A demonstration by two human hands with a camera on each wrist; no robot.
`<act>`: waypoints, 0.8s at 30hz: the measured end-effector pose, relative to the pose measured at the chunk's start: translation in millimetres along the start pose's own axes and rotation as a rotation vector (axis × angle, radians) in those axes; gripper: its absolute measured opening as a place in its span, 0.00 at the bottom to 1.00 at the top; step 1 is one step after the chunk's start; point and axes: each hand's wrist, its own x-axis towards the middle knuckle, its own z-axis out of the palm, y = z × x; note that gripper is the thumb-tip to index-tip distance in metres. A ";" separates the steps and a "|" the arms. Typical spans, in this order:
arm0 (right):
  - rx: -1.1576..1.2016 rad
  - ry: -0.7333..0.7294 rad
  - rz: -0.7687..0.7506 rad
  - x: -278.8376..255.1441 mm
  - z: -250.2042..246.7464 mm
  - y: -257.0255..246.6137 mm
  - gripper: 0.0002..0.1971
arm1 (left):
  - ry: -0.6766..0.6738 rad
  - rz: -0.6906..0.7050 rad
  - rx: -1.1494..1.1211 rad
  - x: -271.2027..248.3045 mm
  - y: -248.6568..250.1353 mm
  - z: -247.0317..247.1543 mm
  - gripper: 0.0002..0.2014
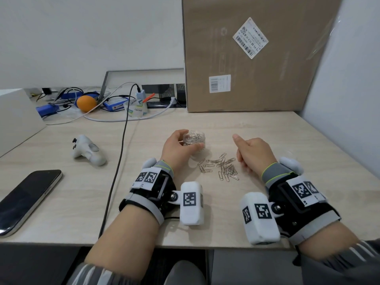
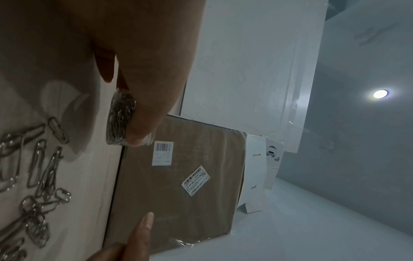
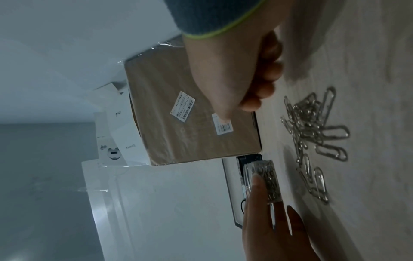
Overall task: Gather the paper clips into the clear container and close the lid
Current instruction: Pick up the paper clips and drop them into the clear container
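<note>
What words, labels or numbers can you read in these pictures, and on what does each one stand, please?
"deli", printed upside down: on the tape roll.
Barcodes with small print: on the two labels of the cardboard box, too small to read.
Brand print: on the white boxes, blurred.

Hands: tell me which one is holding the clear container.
The left hand: its fingers curl round the clear container. The right hand rests beside the loose paper clips.
</note>
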 end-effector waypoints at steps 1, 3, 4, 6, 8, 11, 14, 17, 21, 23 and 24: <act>-0.022 -0.064 0.034 -2.0 0.3 -0.4 0.33 | 0.001 0.000 -0.001 0.1 -0.2 0.4 0.29; -0.007 -0.196 0.069 -4.7 3.6 -0.9 0.34 | 0.006 -0.004 -0.002 0.2 -0.6 0.4 0.29; 0.013 -0.244 0.066 -5.8 5.4 -1.7 0.33 | 0.006 -0.005 0.000 0.1 -0.7 0.4 0.30; 0.085 -0.294 0.039 -5.9 9.1 -2.4 0.30 | 0.005 -0.002 0.008 0.2 -1.1 0.2 0.30; 0.180 -0.280 -0.004 -4.6 10.6 -2.5 0.25 | 0.006 0.001 0.008 -0.2 -1.0 0.4 0.30; 0.096 -0.130 -0.152 -2.3 6.7 -0.3 0.17 | 0.006 -0.004 -0.008 -0.8 -0.4 0.4 0.30; -0.115 -0.103 -0.201 -0.4 0.9 3.4 0.11 | 0.006 -0.005 -0.014 -1.7 0.1 0.4 0.29; -0.343 -0.323 -0.157 -1.0 -2.2 6.3 0.30 | 0.005 -0.013 -0.008 -1.4 0.1 0.2 0.29; -0.432 -0.391 -0.209 1.1 -3.2 7.8 0.29 | 0.002 -0.012 0.005 -0.5 0.1 0.4 0.29; -0.384 -0.370 -0.232 2.2 -1.2 7.4 0.21 | 0.002 -0.011 0.004 -0.8 0.5 0.5 0.29; -0.373 -0.356 -0.256 2.6 0.1 7.9 0.18 | 0.003 -0.011 0.005 -0.8 0.5 0.6 0.29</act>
